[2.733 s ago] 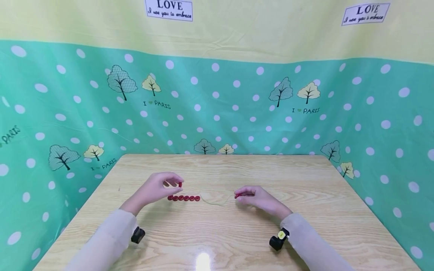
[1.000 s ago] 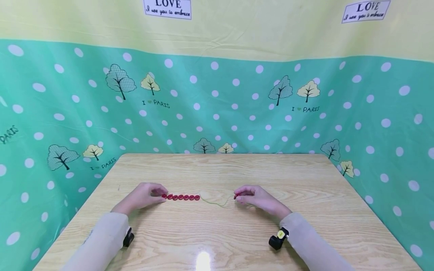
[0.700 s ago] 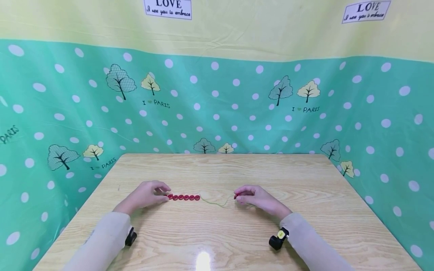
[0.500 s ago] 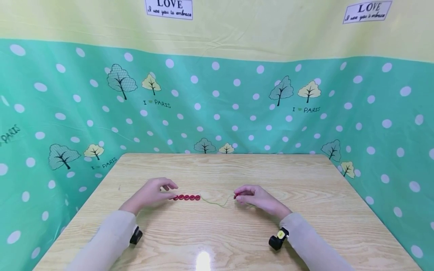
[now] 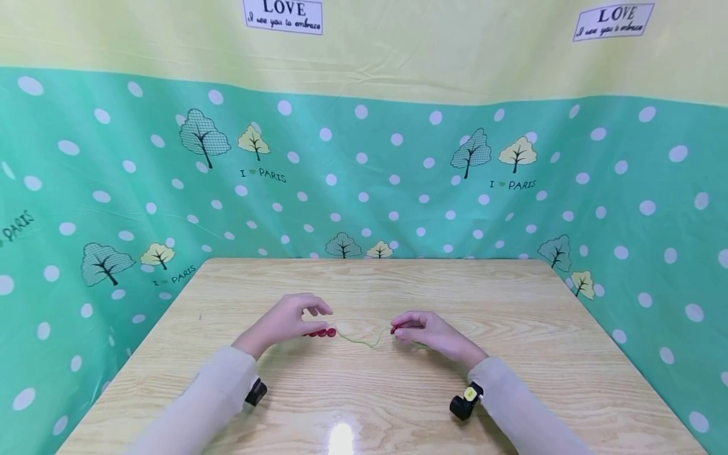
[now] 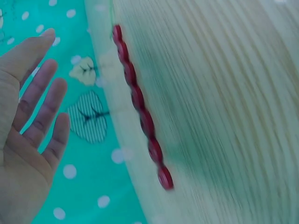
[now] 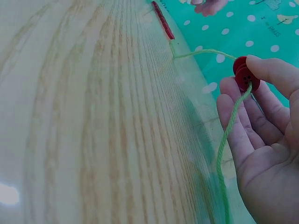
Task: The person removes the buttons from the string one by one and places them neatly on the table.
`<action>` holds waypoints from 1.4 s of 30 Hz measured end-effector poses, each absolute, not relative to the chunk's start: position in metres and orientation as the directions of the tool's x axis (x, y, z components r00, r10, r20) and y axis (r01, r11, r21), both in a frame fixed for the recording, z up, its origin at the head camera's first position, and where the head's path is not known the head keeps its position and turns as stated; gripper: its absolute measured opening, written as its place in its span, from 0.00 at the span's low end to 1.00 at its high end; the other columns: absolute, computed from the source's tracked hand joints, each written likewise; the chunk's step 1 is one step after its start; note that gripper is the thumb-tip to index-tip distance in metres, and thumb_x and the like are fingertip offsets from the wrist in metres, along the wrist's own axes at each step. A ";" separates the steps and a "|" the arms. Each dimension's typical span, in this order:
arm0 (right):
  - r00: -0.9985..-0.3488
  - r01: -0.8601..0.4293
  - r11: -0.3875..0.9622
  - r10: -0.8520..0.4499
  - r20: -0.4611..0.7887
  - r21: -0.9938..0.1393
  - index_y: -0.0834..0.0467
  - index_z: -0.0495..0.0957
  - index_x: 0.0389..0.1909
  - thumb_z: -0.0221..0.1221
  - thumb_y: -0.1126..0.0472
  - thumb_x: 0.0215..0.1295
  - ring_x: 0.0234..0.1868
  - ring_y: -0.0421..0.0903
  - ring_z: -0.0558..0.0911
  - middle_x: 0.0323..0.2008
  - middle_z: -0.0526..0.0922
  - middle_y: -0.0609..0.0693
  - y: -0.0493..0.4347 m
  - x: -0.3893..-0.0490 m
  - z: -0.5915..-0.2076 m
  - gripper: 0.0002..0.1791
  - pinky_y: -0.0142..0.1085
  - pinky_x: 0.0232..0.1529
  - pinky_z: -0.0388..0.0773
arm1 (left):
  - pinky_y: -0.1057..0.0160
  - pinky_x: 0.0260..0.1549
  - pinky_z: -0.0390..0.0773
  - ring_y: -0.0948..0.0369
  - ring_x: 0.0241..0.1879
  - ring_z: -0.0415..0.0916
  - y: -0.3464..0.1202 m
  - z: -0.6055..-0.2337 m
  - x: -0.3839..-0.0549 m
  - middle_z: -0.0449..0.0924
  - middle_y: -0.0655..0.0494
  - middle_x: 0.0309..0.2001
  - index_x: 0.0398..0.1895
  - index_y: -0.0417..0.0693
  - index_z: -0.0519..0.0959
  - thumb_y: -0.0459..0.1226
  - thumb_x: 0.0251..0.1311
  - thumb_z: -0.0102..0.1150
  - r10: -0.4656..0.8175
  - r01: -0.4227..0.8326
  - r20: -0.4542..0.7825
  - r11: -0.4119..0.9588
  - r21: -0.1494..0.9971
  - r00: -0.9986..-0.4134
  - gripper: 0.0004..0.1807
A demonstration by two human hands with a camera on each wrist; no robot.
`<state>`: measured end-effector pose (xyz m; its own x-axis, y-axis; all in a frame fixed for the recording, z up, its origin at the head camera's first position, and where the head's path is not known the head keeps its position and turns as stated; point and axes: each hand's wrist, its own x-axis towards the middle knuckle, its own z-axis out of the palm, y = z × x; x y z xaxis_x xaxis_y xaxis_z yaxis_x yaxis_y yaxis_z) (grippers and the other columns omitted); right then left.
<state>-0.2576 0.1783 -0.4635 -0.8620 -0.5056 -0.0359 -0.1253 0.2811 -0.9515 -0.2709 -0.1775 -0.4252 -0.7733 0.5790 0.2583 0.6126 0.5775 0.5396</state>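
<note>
My left hand point(image 5: 291, 316) hovers over a row of red buttons with nothing between its parted fingers. The left wrist view shows the whole row of several red buttons point(image 6: 136, 97) lying edge to edge on the table, with the hand apart from it. From the head, only the right end of the row shows past the fingers. My right hand point(image 7: 273, 149) pinches two stacked red buttons point(image 7: 244, 74) between thumb and fingers. A green string point(image 7: 226, 140) passes through a hole of the held buttons and hangs down; its other stretch runs toward the row's near end.
The light wooden table point(image 5: 364, 392) reaches back to a green polka-dot curtain point(image 5: 364, 189) printed with trees. A black wrist camera point(image 5: 463, 404) sits on the right wrist. Slack string point(image 5: 361, 342) lies between the row and the right hand.
My left hand held a red button above the row, set it at the row's left end, let go and moved right along the row. The right hand stays nearly still, pinching its buttons.
</note>
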 end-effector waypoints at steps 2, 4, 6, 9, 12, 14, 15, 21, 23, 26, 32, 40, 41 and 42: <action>-0.863 -0.121 0.281 -0.504 -0.039 -0.952 0.64 0.77 0.58 0.64 0.53 0.69 0.51 0.48 0.81 0.50 0.84 0.52 0.178 -0.257 -0.462 0.23 0.37 0.48 0.80 | 0.43 0.46 0.78 0.53 0.45 0.80 -0.169 -0.424 -0.272 0.85 0.53 0.45 0.48 0.48 0.85 0.42 0.61 0.70 0.589 0.619 0.261 0.562 0.548 -0.765 0.14; -0.864 -0.118 0.282 -0.502 -0.042 -0.952 0.64 0.77 0.58 0.64 0.52 0.69 0.52 0.48 0.81 0.50 0.84 0.51 0.178 -0.257 -0.461 0.24 0.37 0.49 0.80 | 0.43 0.47 0.78 0.53 0.45 0.80 -0.159 -0.424 -0.272 0.85 0.53 0.46 0.49 0.49 0.84 0.44 0.62 0.69 0.602 0.628 0.261 0.545 0.556 -0.754 0.15; -0.865 -0.116 0.286 -0.499 -0.045 -0.951 0.63 0.77 0.58 0.64 0.51 0.69 0.52 0.48 0.81 0.50 0.84 0.51 0.178 -0.257 -0.461 0.24 0.38 0.50 0.79 | 0.44 0.47 0.78 0.53 0.45 0.80 -0.149 -0.423 -0.272 0.85 0.52 0.47 0.49 0.48 0.84 0.45 0.62 0.69 0.620 0.641 0.265 0.523 0.562 -0.738 0.16; -0.867 -0.116 0.290 -0.497 -0.046 -0.950 0.62 0.78 0.58 0.65 0.51 0.68 0.52 0.48 0.81 0.50 0.84 0.51 0.177 -0.257 -0.461 0.24 0.41 0.51 0.79 | 0.47 0.48 0.79 0.55 0.46 0.80 -0.133 -0.424 -0.272 0.85 0.52 0.47 0.50 0.47 0.84 0.46 0.62 0.69 0.649 0.659 0.260 0.501 0.561 -0.715 0.18; -0.868 -0.111 0.288 -0.494 -0.048 -0.951 0.62 0.77 0.58 0.65 0.51 0.68 0.52 0.49 0.81 0.50 0.84 0.51 0.176 -0.258 -0.462 0.24 0.43 0.52 0.79 | 0.49 0.50 0.79 0.56 0.47 0.79 -0.118 -0.424 -0.271 0.85 0.53 0.49 0.51 0.46 0.83 0.46 0.61 0.70 0.669 0.662 0.243 0.488 0.569 -0.703 0.19; -0.869 -0.108 0.287 -0.492 -0.050 -0.952 0.62 0.77 0.58 0.65 0.51 0.68 0.52 0.49 0.81 0.50 0.84 0.51 0.176 -0.258 -0.462 0.25 0.43 0.52 0.79 | 0.49 0.50 0.79 0.55 0.48 0.79 -0.108 -0.423 -0.271 0.84 0.53 0.50 0.52 0.46 0.83 0.46 0.61 0.70 0.676 0.656 0.231 0.481 0.581 -0.700 0.20; -0.870 -0.106 0.288 -0.491 -0.052 -0.952 0.62 0.77 0.59 0.64 0.51 0.68 0.52 0.49 0.81 0.49 0.84 0.51 0.175 -0.258 -0.461 0.25 0.44 0.52 0.78 | 0.50 0.51 0.79 0.56 0.49 0.79 -0.104 -0.423 -0.271 0.84 0.53 0.50 0.53 0.46 0.83 0.45 0.61 0.70 0.679 0.652 0.223 0.478 0.588 -0.700 0.20; -0.861 -0.105 0.272 -0.506 -0.049 -0.957 0.62 0.76 0.60 0.63 0.52 0.70 0.52 0.50 0.81 0.49 0.84 0.52 0.173 -0.258 -0.460 0.24 0.45 0.53 0.78 | 0.55 0.50 0.80 0.57 0.48 0.80 -0.081 -0.424 -0.269 0.84 0.53 0.50 0.54 0.50 0.83 0.43 0.62 0.69 0.717 0.698 0.248 0.436 0.569 -0.651 0.17; -0.857 -0.106 0.260 -0.514 -0.045 -0.960 0.62 0.76 0.60 0.63 0.53 0.70 0.52 0.51 0.82 0.49 0.84 0.52 0.173 -0.258 -0.460 0.23 0.44 0.53 0.77 | 0.55 0.50 0.80 0.56 0.48 0.81 -0.076 -0.424 -0.269 0.85 0.54 0.49 0.54 0.51 0.83 0.41 0.62 0.70 0.727 0.710 0.256 0.425 0.561 -0.637 0.17; -0.851 -0.109 0.238 -0.524 -0.034 -0.965 0.61 0.77 0.58 0.63 0.53 0.70 0.52 0.52 0.82 0.49 0.84 0.53 0.173 -0.259 -0.460 0.22 0.44 0.53 0.76 | 0.56 0.49 0.80 0.59 0.46 0.81 -0.070 -0.426 -0.271 0.85 0.59 0.48 0.54 0.53 0.84 0.40 0.61 0.70 0.732 0.719 0.255 0.431 0.546 -0.632 0.17; -0.837 -0.111 0.189 -0.547 -0.011 -0.976 0.61 0.78 0.56 0.63 0.56 0.70 0.53 0.55 0.82 0.49 0.85 0.54 0.172 -0.260 -0.462 0.19 0.46 0.56 0.76 | 0.65 0.47 0.80 0.67 0.43 0.80 -0.065 -0.429 -0.273 0.85 0.66 0.46 0.51 0.53 0.85 0.40 0.61 0.71 0.740 0.733 0.263 0.423 0.533 -0.619 0.15; -0.836 -0.098 0.175 -0.548 -0.014 -0.980 0.61 0.77 0.58 0.63 0.56 0.70 0.53 0.55 0.82 0.50 0.85 0.55 0.171 -0.260 -0.462 0.20 0.45 0.55 0.78 | 0.68 0.49 0.77 0.70 0.44 0.79 -0.066 -0.430 -0.273 0.85 0.71 0.44 0.48 0.55 0.86 0.43 0.61 0.71 0.718 0.712 0.252 0.455 0.534 -0.648 0.13; -0.838 -0.095 0.180 -0.546 -0.019 -0.979 0.61 0.77 0.58 0.63 0.56 0.70 0.54 0.56 0.82 0.50 0.84 0.55 0.171 -0.260 -0.462 0.20 0.45 0.55 0.78 | 0.67 0.50 0.77 0.71 0.44 0.79 -0.067 -0.430 -0.273 0.85 0.71 0.44 0.48 0.56 0.86 0.44 0.61 0.71 0.714 0.709 0.249 0.464 0.532 -0.654 0.13; -0.840 -0.092 0.185 -0.542 -0.023 -0.978 0.61 0.77 0.59 0.63 0.56 0.70 0.54 0.55 0.82 0.50 0.84 0.54 0.171 -0.260 -0.462 0.21 0.44 0.54 0.78 | 0.67 0.50 0.77 0.71 0.44 0.79 -0.067 -0.429 -0.273 0.85 0.71 0.43 0.48 0.56 0.86 0.44 0.61 0.71 0.711 0.707 0.248 0.471 0.528 -0.659 0.13</action>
<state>-0.2598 0.1711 -0.4619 -0.8398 -0.5424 -0.0235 -0.0924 0.1853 -0.9783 -0.2732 -0.0670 -0.4291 -0.6586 0.7105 0.2477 0.7066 0.4709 0.5281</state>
